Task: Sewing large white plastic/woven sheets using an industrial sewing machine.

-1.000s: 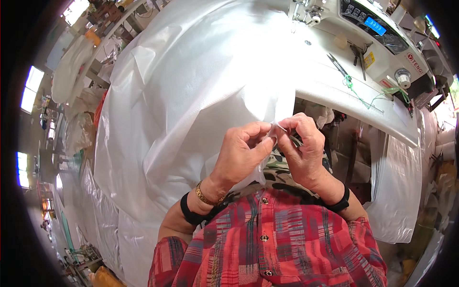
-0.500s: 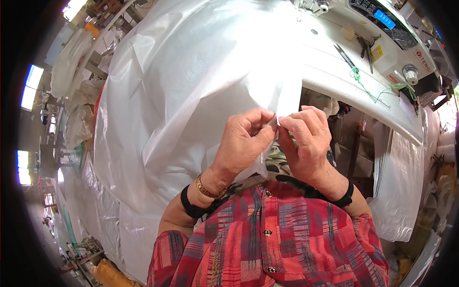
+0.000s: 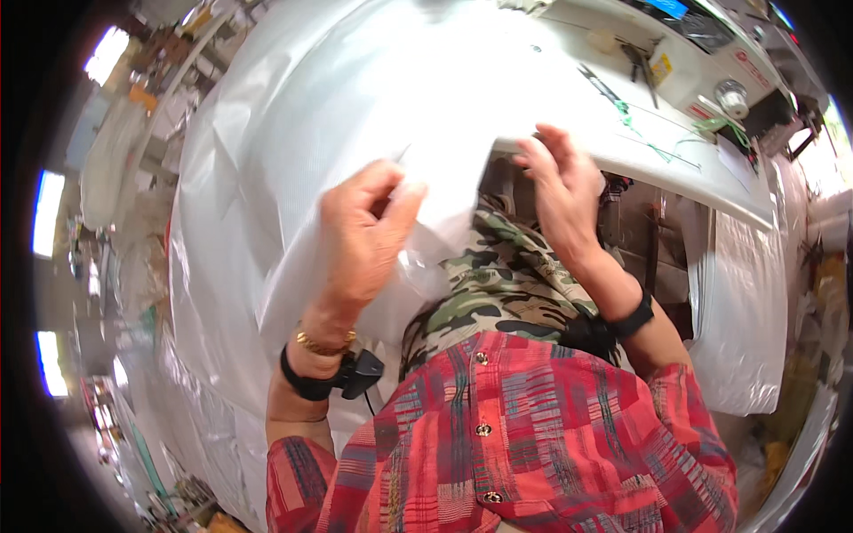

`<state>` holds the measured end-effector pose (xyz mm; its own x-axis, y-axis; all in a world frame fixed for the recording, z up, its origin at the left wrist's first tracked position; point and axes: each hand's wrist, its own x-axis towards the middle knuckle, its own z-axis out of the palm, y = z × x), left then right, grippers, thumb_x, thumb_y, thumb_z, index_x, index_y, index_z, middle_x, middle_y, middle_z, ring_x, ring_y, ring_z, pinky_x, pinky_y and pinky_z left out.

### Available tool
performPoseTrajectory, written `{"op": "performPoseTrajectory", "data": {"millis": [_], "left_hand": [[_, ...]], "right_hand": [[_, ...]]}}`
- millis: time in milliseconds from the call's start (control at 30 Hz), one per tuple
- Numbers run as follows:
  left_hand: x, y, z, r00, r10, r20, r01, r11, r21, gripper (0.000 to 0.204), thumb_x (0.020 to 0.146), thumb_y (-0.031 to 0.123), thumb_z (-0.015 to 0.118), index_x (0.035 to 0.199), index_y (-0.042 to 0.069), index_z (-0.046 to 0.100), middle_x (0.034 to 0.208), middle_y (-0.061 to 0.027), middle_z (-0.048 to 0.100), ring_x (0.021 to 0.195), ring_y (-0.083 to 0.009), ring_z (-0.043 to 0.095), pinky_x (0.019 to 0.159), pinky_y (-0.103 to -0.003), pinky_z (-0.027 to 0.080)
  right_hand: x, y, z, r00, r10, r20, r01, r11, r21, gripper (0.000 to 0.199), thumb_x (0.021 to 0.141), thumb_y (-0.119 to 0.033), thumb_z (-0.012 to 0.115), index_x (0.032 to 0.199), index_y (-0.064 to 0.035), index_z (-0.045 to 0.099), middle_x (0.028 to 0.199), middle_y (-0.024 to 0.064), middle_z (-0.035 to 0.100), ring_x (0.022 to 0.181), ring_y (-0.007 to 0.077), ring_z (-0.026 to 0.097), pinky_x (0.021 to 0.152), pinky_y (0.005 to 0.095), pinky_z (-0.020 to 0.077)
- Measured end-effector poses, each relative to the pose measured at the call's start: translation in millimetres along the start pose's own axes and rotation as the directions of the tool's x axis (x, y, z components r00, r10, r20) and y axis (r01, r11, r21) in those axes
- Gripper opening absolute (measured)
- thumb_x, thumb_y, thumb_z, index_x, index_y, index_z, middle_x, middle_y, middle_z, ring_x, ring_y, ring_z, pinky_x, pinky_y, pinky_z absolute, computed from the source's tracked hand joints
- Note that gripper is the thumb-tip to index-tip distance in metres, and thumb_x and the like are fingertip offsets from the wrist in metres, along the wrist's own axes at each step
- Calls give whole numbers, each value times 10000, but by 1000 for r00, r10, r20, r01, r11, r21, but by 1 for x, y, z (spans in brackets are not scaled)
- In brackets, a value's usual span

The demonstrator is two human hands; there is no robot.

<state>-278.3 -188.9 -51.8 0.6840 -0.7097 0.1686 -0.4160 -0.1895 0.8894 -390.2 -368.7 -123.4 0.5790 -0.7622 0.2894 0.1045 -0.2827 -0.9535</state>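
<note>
A large white woven plastic sheet (image 3: 249,191) spreads over the table and drapes down over my lap. My left hand (image 3: 360,235) is on the sheet, its fingers curled toward the thumb around a bit of it; motion smears the fingertips. My right hand (image 3: 566,195) is raised off the sheet's right edge, near the table's front edge. Its fingers are stretched out and somewhat blurred, with nothing seen in them.
At the back right stands a white sewing machine (image 3: 675,89) on a white table (image 3: 640,164). Dark scissors (image 3: 600,84) and green thread (image 3: 626,115) lie there. A stack of white sheets (image 3: 737,329) hangs at right.
My hands, close together at the sheet's edge before, have come apart. The right one has let go and risen; the left has moved left, and the sheet's edge has shifted left, baring camouflage trousers.
</note>
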Motion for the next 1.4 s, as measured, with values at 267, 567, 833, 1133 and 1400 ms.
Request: {"op": "performPoseTrajectory", "data": {"millis": [267,567,833,1133,1400], "left_hand": [[29,66,-1,705,532,469,-709,538,455,84,761,52,640,777,31,561,680,-130,610,619,-289,633,551,-388,483],[-21,-60,42,874,353,334,-476,760,442,103,828,97,643,761,52,581,637,-124,591,591,-318,612,529,-402,455],[-40,-80,57,935,-336,112,354,872,-337,147,902,110,672,805,5,638,641,80,557,568,19,424,480,-180,297],[-40,-78,48,776,-451,441,630,504,-591,102,874,126,715,865,55,642,684,73,558,495,10,375,447,-161,263],[-47,-56,46,920,-315,234,348,931,-114,285,824,188,772,1005,27,621,716,42,555,549,-63,477,506,-218,379]], "right_hand": [[-2,23,62,743,-79,664,154,987,-54,241,844,-224,592,988,-57,689,945,192,684,917,314,657,831,402,509],[-38,72,63,345,-163,924,316,947,49,184,861,-190,579,941,-50,668,996,201,676,964,325,630,841,402,497],[47,-21,-10,271,-217,938,789,608,-87,165,780,-103,705,915,-98,610,939,59,618,940,250,593,875,417,442],[52,-4,1,80,-355,931,832,539,134,274,764,-158,728,1021,-118,640,1044,39,596,1083,259,549,972,429,413],[44,0,2,17,-370,929,833,519,192,162,787,-149,699,925,-118,622,940,8,581,975,217,551,916,395,418]]}}
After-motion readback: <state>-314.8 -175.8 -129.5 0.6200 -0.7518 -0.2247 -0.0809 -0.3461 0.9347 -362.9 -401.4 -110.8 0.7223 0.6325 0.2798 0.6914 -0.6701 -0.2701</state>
